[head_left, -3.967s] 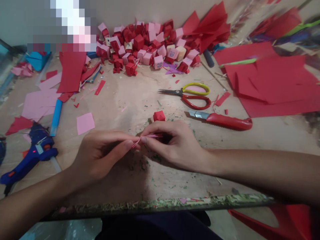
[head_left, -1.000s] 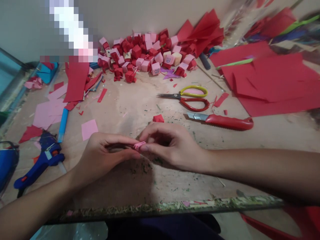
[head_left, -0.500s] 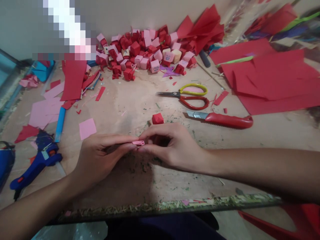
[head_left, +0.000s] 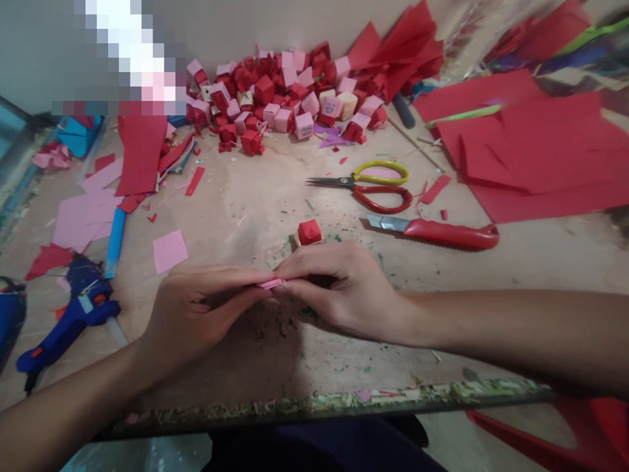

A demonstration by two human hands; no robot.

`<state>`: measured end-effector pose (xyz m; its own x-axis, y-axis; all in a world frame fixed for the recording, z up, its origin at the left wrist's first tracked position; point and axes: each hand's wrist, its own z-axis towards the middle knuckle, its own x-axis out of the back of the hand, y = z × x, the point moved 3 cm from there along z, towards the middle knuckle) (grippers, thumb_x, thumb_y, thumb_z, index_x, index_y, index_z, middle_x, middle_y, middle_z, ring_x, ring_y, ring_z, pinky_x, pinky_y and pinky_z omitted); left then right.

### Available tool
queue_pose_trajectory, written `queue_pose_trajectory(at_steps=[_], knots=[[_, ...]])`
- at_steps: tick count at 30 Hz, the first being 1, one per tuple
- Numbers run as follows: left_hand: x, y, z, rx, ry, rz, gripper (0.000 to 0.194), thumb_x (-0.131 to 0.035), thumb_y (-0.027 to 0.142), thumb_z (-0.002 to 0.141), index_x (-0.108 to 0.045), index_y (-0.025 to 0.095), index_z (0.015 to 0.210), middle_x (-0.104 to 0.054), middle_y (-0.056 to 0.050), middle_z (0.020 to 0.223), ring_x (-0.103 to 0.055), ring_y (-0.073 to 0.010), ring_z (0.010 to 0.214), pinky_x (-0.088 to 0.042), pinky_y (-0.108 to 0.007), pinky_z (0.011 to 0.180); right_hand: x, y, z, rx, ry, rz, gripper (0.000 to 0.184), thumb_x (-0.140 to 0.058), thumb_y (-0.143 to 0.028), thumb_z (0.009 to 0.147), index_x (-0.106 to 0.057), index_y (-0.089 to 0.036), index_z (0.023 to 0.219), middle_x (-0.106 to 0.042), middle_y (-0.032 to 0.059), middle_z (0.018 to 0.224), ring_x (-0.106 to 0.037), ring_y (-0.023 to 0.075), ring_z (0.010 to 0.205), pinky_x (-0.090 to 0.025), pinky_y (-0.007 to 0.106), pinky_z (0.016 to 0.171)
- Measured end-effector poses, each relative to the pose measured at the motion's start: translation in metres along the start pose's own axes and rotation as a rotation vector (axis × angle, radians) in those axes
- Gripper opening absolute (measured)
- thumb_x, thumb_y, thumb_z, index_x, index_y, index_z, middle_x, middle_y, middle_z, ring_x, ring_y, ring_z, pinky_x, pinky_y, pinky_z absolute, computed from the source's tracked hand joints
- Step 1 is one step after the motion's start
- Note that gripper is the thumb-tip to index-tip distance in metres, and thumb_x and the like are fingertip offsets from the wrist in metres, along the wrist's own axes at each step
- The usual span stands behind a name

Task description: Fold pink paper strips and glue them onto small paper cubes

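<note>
Between both hands, a small folded pink paper sits pinched in the fingertips of the left hand and right hand, probably to press its creases flat; the scissors lie apart, perhaps to free both hands.

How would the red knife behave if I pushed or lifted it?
The knife looks stiff, with a thick handle and a bare metal blade. It lies flat, so a push would probably slide it, not roll it. The handle is far bigger, so that end may feel heavier.
</note>
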<state>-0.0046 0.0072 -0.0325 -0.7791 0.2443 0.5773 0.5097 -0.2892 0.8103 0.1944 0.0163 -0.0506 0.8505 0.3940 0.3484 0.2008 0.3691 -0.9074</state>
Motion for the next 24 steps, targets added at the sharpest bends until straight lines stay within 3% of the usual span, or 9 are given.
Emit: queue_pose_trajectory(at_steps=[6, 24], knots=[[0.0005, 0.0010, -0.0026, -0.150, -0.026, 0.146, 0.024, -0.069, 0.025, 0.097, -0.080, 0.042, 0.110, -0.083, 0.009, 0.100, -0.079, -0.0140, 0.086, -0.060, -0.022, 0.076, -0.0004, -0.0006, 0.0002, -0.027, 0.020, 0.031, 0.014, -0.073, -0.025, 0.096, -0.080, -0.013, 0.094, -0.078, 0.0046, 0.083, -0.068, 0.0134, 0.071, -0.054, 0.025, 0.066], [-0.0013, 0.0053, -0.0016, -0.259, -0.099, 0.190, 0.023, -0.059, 0.022, 0.102, -0.078, 0.033, 0.108, -0.083, 0.007, 0.095, -0.077, -0.0123, 0.084, -0.057, -0.018, 0.078, 0.0004, 0.0006, -0.0020, 0.024, 0.006, 0.009, 0.015, -0.074, -0.026, 0.095, -0.080, -0.016, 0.085, -0.076, 0.0033, 0.077, -0.067, 0.0132, 0.068, -0.051, 0.025, 0.065]])
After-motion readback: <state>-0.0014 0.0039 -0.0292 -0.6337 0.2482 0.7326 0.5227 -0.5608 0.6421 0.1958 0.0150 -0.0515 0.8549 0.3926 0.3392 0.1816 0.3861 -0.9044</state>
